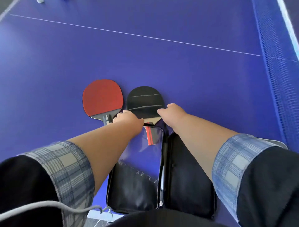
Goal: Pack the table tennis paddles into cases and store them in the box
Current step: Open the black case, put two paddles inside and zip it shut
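Observation:
A red paddle [102, 96] lies flat on the blue table [194, 77], its handle pointing toward me. To its right, a black paddle [144, 99] lies with its red-and-black handle slid under the clear pocket of an open black case [137, 186]. The case is spread like a book at the table's near edge. My left hand [127, 119] pinches the top edge of the case's pocket, between the two paddles' handles. My right hand [174, 113] grips the lower right edge of the black paddle's blade. No box is in view.
The table's net [278, 81] runs along the right side. A thin white line [145, 37] crosses the table beyond the paddles. A small white object [39, 1] sits at the far left corner. A grey cable [48, 208] hangs near my left sleeve.

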Tool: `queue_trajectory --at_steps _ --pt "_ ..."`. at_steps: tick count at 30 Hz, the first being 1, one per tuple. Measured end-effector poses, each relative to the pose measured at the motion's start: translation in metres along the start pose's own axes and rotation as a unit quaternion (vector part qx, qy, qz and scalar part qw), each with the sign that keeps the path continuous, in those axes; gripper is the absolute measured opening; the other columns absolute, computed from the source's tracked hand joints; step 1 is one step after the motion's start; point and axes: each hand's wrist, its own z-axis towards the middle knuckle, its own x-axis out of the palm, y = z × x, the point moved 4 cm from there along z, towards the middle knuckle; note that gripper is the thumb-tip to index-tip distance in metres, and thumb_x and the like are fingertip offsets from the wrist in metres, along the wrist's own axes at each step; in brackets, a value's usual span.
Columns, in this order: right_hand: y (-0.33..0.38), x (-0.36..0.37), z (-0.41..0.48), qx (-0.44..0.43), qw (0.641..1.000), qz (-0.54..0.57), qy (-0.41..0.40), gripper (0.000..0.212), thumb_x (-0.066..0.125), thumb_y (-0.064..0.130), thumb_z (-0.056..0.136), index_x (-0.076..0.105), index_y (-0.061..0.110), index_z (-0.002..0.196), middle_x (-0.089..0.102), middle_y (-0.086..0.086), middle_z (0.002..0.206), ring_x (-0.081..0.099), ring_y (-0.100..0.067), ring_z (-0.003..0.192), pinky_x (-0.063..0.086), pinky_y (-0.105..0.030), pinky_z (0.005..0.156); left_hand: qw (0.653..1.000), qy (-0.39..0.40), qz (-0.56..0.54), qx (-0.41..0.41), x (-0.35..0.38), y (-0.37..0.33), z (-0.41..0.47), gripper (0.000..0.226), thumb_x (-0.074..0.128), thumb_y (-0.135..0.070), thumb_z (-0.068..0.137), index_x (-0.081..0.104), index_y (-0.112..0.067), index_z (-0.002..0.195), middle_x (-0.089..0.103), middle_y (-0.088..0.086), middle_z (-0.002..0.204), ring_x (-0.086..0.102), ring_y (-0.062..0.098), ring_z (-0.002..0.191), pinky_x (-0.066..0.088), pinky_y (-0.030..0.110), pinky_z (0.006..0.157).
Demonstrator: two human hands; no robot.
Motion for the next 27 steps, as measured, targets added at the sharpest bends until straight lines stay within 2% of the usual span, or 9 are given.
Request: queue_trajectory --at_steps 2,5,7,10,12,14,18,24,27 --pt "0.0 0.005 0.02 0.041 0.998 0.054 -0.002 0.04 0.057 0.024 0.093 0.056 0.008 0.13 0.06 0.002 0.116 0.062 -0.025 0.106 0.05 -0.036 0.086 1.0 -0.015 -0.013 -0.013 0.008 -0.001 0.009 0.073 0.061 -0.058 0.078 0.044 -0.01 0.131 0.05 0.014 0.131 0.049 0.037 0.121 0.042 0.051 0.101" --pt "-0.001 0.012 0.039 0.076 0.992 0.1 0.024 0.042 0.063 0.026 0.092 0.058 0.005 0.128 0.065 -0.004 0.109 0.056 -0.019 0.089 0.049 -0.032 0.075 0.997 -0.051 -0.065 -0.006 0.016 0.006 0.013 0.071 0.063 -0.064 0.072 0.047 -0.018 0.125 0.051 0.009 0.128 0.047 0.034 0.121 0.04 0.049 0.1" --pt "-0.006 0.015 0.05 0.07 0.992 0.102 0.031 0.042 0.067 0.029 0.092 0.062 0.004 0.126 0.066 -0.012 0.116 0.06 -0.025 0.096 0.054 -0.039 0.091 0.991 -0.091 -0.09 0.027 0.023 0.009 0.009 0.075 0.059 -0.063 0.079 0.039 -0.021 0.137 0.045 0.007 0.137 0.04 0.033 0.128 0.033 0.048 0.104" --pt "-0.013 0.018 0.057 0.065 0.987 0.143 0.021 0.032 0.069 0.031 0.091 0.069 0.011 0.115 0.071 -0.012 0.115 0.066 -0.029 0.098 0.054 -0.044 0.097 0.962 -0.212 -0.112 0.132 0.037 0.011 -0.016 0.083 0.049 -0.055 0.092 0.011 -0.02 0.156 0.024 0.004 0.158 0.02 0.025 0.144 0.011 0.043 0.118" --pt "-0.015 0.02 0.06 0.056 0.974 0.217 0.016 0.02 0.069 0.025 0.091 0.07 0.014 0.107 0.073 -0.014 0.112 0.07 -0.032 0.099 0.056 -0.047 0.095 0.934 -0.243 -0.088 0.247 0.055 0.015 -0.037 0.081 0.055 -0.046 0.093 0.015 -0.014 0.156 0.023 0.009 0.16 0.016 0.028 0.148 0.002 0.045 0.121" --pt "-0.016 0.021 0.064 0.052 0.951 0.304 0.029 0.009 0.065 0.017 0.094 0.068 0.014 0.102 0.073 -0.016 0.113 0.072 -0.034 0.1 0.059 -0.049 0.089 0.93 -0.202 -0.012 0.308 0.078 0.026 -0.048 0.083 0.058 -0.044 0.093 0.01 -0.017 0.155 0.015 0.012 0.163 0.005 0.029 0.151 -0.004 0.047 0.12" --pt "-0.016 0.013 0.069 0.036 0.903 0.426 0.036 0.006 0.058 0.01 0.099 0.062 0.011 0.104 0.072 -0.015 0.11 0.074 -0.027 0.091 0.063 -0.04 0.073 0.947 -0.127 0.111 0.274 0.101 0.045 -0.034 0.076 0.029 -0.06 0.095 -0.022 -0.035 0.147 -0.029 -0.003 0.158 -0.04 0.013 0.138 -0.031 0.036 0.109" --pt "-0.019 -0.023 0.064 0.021 0.842 0.536 -0.062 0.023 0.055 0.01 0.101 0.057 0.009 0.124 0.069 -0.016 0.117 0.072 -0.029 0.101 0.062 -0.044 0.079 0.95 -0.113 0.145 0.254 0.103 0.038 -0.031 0.072 0.021 -0.06 0.095 -0.009 -0.033 0.154 -0.023 0.004 0.162 -0.022 0.026 0.146 -0.022 0.045 0.112" --pt "-0.029 -0.057 0.046 0.003 0.8 0.592 -0.097 0.022 0.056 0.013 0.101 0.057 0.01 0.123 0.071 -0.014 0.114 0.074 -0.026 0.097 0.063 -0.034 0.068 0.949 -0.109 0.153 0.253 0.098 0.035 -0.032 0.072 0.026 -0.06 0.096 -0.005 -0.033 0.155 -0.02 0.006 0.162 -0.016 0.029 0.148 -0.01 0.05 0.117"
